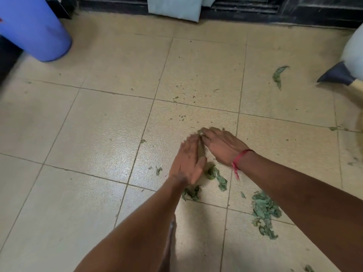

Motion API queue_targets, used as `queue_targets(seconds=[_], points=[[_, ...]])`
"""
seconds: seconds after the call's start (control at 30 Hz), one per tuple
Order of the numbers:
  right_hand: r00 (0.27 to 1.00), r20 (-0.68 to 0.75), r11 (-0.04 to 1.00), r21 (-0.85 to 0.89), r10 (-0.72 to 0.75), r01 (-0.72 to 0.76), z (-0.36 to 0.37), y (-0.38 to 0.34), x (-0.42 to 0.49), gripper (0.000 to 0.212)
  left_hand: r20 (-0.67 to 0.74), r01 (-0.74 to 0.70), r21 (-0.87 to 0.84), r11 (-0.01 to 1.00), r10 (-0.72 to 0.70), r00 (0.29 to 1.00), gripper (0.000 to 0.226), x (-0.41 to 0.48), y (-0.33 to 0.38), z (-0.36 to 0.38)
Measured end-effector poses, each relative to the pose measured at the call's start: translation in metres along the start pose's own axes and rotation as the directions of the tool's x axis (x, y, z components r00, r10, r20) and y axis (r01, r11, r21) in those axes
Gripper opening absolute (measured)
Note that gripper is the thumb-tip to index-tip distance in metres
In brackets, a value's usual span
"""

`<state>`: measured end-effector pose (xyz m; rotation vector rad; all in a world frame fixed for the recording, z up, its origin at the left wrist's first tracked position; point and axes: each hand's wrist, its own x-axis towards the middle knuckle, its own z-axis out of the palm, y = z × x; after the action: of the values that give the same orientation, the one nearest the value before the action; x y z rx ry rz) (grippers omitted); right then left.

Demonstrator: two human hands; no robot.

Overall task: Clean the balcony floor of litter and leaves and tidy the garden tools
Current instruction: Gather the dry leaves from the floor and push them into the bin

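Both hands are low over the beige tiled floor, fingertips meeting. My left hand and my right hand lie with straight fingers pressed against a small clump of green leaves squeezed between them. More crumpled leaves lie just under the hands, another bit by my left wrist. A larger leaf pile sits under my right forearm. One single leaf lies far right. Small crumbs dot the tiles ahead.
A blue plastic barrel stands at the top left. A pale sack leans on the dark wall at the back. At the right edge there is a white sack and a dark trowel blade with a light handle.
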<state>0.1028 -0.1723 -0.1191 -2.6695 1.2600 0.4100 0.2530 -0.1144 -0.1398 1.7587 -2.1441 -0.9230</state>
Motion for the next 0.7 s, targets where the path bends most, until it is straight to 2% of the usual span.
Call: queue_targets(seconds=[0.07,0.1,0.17,0.23,0.3,0.4,0.47,0.53,0.6,0.7], points=[[1.0,-0.008,0.999,-0.053,0.003,-0.004,0.009,0.004,-0.024,0.051,-0.011,-0.051,-0.119,0.992,0.05,0.999,0.074,-0.017,0.007,0.007],[1.0,0.002,0.997,-0.08,0.004,-0.004,0.011,0.006,-0.037,0.043,-0.053,-0.039,-0.18,0.983,0.03,0.998,0.077,-0.025,0.008,0.011],[0.999,-0.013,0.997,-0.064,0.041,-0.041,0.011,0.007,-0.054,0.032,-0.207,0.031,-0.296,0.955,-0.096,0.974,0.077,-0.039,0.008,0.013],[0.99,-0.078,0.992,0.046,0.121,-0.117,0.009,0.009,-0.057,0.032,-0.358,0.163,-0.32,0.933,-0.278,0.891,0.073,-0.054,0.011,0.013],[0.977,-0.063,0.967,0.168,0.203,-0.19,0.008,0.012,-0.047,0.043,-0.417,0.335,-0.293,0.895,-0.435,0.798,0.072,-0.071,0.015,0.016],[0.958,0.057,0.914,0.288,0.281,-0.285,0.006,0.015,-0.033,0.065,-0.307,0.559,-0.228,0.797,-0.604,0.736,0.085,-0.095,0.019,0.03],[0.965,0.106,0.92,0.293,0.238,-0.259,0.01,0.017,-0.033,0.07,-0.223,0.615,-0.169,0.77,-0.638,0.737,0.088,-0.105,0.022,0.043],[0.986,0.079,0.953,0.257,0.148,-0.163,0.017,0.014,-0.044,0.068,-0.197,0.605,-0.098,0.79,-0.611,0.767,0.09,-0.107,0.027,0.054],[0.997,-0.027,0.978,0.199,0.066,-0.06,0.028,0.007,-0.063,0.061,-0.177,0.577,-0.061,0.815,-0.577,0.797,0.091,-0.1,0.033,0.061],[0.996,-0.084,0.991,0.129,-0.012,0.022,0.042,-0.004,-0.094,0.046,-0.124,0.511,-0.049,0.858,-0.513,0.849,0.093,-0.083,0.045,0.069]])
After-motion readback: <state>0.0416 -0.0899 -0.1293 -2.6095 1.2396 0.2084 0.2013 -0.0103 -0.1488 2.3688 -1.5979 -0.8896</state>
